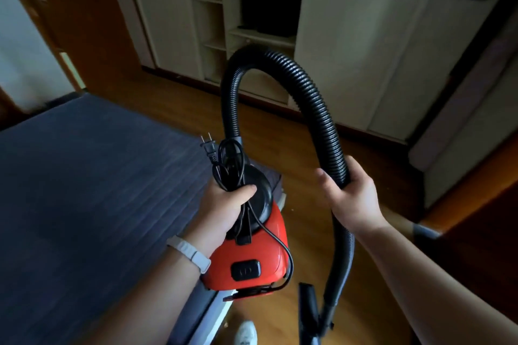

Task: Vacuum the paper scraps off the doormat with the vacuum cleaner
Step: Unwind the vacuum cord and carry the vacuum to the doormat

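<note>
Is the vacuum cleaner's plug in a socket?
No, the plug sticks up free from the bundled cord gripped by the left hand.

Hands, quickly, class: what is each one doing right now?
Left hand grips the red vacuum cleaner and its coiled cord.
Right hand grips the black hose.

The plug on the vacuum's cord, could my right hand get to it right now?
Probably not yet: the right hand grips the hose. The plug sticks up in the open above the left hand, so letting go of the hose should do it.
</note>
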